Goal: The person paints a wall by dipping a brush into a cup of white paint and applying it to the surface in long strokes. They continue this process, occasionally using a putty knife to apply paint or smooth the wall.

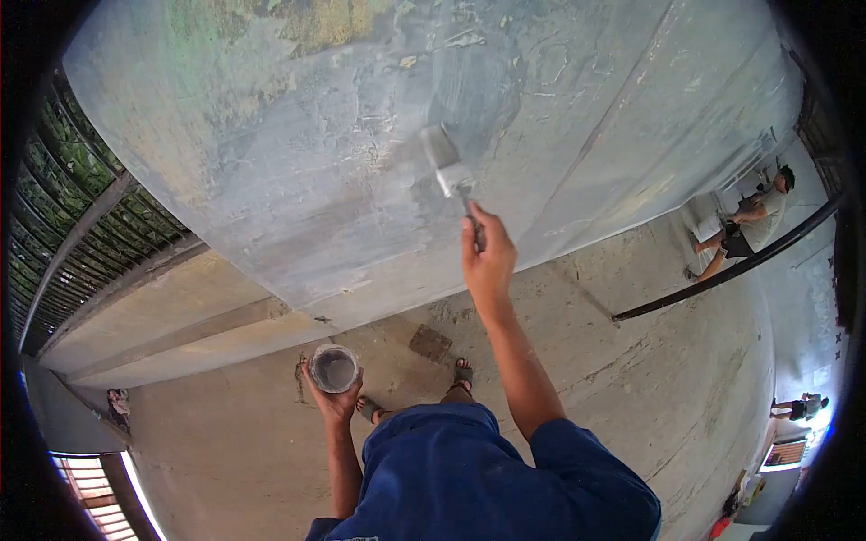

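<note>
My right hand (pixel 490 252) is closed around the dark handle of a wide, flat paintbrush (pixel 442 153). The brush head is wet with grey and slightly blurred, and it lies against or very close to the wall (pixel 361 180), which has patchy grey coating and rough, peeling spots. Lower down and to the left, my left hand (pixel 332 397) grips a small round tub (pixel 335 369) from beneath and around its sides. Grey paint or a similar liquid shows inside it. The tub is held away from the wall, above the floor.
A square brown slab (pixel 430 343) lies on the concrete floor (pixel 234 433) near my feet. A dark curved bar (pixel 731 269) stands at right. One person (pixel 762 212) sits low by the wall; another person (pixel 799 408) is farther off. Metal bars (pixel 72 207) line the left.
</note>
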Action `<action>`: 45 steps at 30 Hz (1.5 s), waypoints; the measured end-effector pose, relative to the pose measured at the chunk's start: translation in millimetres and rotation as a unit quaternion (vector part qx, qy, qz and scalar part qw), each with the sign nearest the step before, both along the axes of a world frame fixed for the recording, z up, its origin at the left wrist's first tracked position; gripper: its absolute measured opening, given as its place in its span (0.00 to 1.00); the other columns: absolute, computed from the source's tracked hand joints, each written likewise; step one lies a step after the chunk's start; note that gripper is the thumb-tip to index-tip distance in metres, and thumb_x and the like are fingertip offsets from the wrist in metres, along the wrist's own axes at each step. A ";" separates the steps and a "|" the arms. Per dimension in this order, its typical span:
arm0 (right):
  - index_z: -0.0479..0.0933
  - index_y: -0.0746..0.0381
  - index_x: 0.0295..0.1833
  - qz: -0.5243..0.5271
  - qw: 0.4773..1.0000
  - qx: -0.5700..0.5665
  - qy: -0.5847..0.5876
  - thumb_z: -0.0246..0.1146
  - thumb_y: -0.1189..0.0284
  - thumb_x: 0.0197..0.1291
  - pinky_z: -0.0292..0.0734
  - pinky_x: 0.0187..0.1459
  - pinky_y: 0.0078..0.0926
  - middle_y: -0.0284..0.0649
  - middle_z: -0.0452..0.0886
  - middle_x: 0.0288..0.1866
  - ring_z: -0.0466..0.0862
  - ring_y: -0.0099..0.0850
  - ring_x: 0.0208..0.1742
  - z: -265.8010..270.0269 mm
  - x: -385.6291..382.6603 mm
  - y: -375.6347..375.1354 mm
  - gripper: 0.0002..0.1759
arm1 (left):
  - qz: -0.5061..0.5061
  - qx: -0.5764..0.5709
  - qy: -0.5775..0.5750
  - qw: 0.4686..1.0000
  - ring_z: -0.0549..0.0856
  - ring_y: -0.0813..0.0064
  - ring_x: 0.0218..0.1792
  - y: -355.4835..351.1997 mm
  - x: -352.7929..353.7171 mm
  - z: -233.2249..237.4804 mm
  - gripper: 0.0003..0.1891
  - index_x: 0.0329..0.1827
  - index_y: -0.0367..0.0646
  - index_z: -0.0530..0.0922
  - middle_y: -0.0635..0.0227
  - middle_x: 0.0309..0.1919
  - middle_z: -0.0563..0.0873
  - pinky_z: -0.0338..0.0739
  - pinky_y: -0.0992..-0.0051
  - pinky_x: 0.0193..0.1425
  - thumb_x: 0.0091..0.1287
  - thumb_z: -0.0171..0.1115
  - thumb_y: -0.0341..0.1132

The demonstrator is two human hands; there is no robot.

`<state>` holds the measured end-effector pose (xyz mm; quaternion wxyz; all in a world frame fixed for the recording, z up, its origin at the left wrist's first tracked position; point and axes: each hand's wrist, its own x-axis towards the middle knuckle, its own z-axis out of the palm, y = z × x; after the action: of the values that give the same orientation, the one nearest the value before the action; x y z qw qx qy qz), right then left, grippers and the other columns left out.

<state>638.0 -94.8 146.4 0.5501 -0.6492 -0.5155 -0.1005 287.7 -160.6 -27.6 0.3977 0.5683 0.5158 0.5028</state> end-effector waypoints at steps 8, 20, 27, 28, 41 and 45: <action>0.82 0.64 0.59 -0.013 0.987 -0.152 -0.058 0.68 0.72 0.75 0.87 0.38 0.38 0.46 0.89 0.44 0.91 0.41 0.40 -137.9 -2.6 -19.2 0.12 | 0.012 -0.032 -0.010 0.999 0.83 0.65 0.59 -0.1 1.8 13.3 0.52 0.76 0.40 0.61 0.60 0.59 0.82 0.77 0.64 0.69 0.51 0.89 0.36; 0.83 0.65 0.59 -0.036 0.993 -0.076 -0.080 0.67 0.73 0.76 0.84 0.37 0.32 0.45 0.91 0.44 0.90 0.32 0.37 -128.4 12.4 -12.3 0.12 | -0.021 -0.003 0.002 1.000 0.83 0.64 0.62 9.9 3.1 13.8 0.48 0.75 0.42 0.64 0.60 0.61 0.82 0.78 0.61 0.68 0.53 0.87 0.34; 0.81 0.65 0.62 -0.010 0.999 -0.052 0.008 0.69 0.76 0.74 0.85 0.34 0.32 0.45 0.89 0.44 0.91 0.36 0.39 -35.3 -3.4 -25.6 0.14 | -0.011 -0.057 -0.105 0.993 0.84 0.65 0.60 6.2 9.7 15.5 0.51 0.75 0.40 0.62 0.60 0.60 0.83 0.77 0.63 0.69 0.51 0.89 0.37; 0.81 0.65 0.61 0.000 0.999 -0.023 0.026 0.68 0.76 0.75 0.85 0.34 0.33 0.46 0.89 0.45 0.91 0.37 0.39 -23.9 -5.1 -17.1 0.13 | -0.016 -0.058 -0.102 0.993 0.84 0.65 0.60 6.4 8.9 16.1 0.51 0.75 0.40 0.62 0.60 0.60 0.83 0.77 0.63 0.69 0.51 0.89 0.37; 0.84 0.62 0.59 -0.024 0.999 -0.024 0.030 0.68 0.73 0.75 0.85 0.38 0.37 0.43 0.88 0.41 0.90 0.39 0.37 -57.4 -25.5 -41.4 0.11 | -0.019 -0.056 0.026 0.998 0.85 0.61 0.59 1.1 -2.8 -11.3 0.51 0.73 0.40 0.63 0.59 0.58 0.84 0.79 0.61 0.66 0.49 0.89 0.37; 0.83 0.62 0.60 -0.030 0.998 -0.005 0.053 0.67 0.74 0.76 0.85 0.39 0.32 0.43 0.89 0.45 0.90 0.36 0.38 -33.9 -14.0 -4.9 0.11 | -0.050 -0.021 0.054 0.997 0.84 0.62 0.59 2.3 -1.9 -10.1 0.50 0.72 0.41 0.64 0.60 0.58 0.83 0.78 0.61 0.67 0.49 0.89 0.38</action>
<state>623.9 -99.7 112.5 0.5701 -0.6716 -0.4663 -0.0799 285.8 -158.3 -37.7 0.4058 0.6112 0.5180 0.4398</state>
